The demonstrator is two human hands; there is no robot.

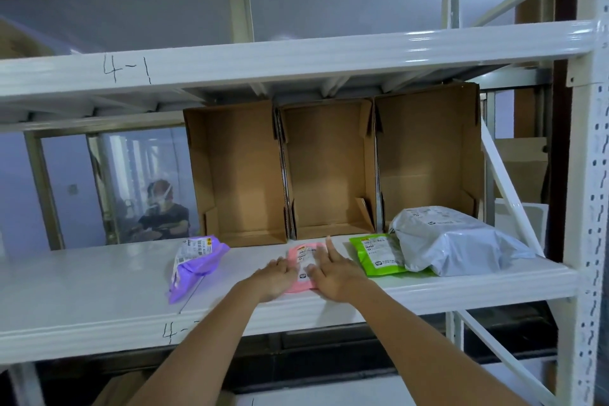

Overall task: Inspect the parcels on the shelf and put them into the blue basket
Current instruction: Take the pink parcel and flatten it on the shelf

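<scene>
Now both hands, left hand (276,277) and right hand (333,273), lie fingers-straight on the pink parcel (304,265) at mid-frame on the shelf (99,290). Unpinched, that slick bag could slide off the front edge; no blue basket shows.

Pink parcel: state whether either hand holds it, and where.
Both hands are on the pink parcel: left hand at its left edge, right hand on its right side. A closed grip cannot be told.
</scene>
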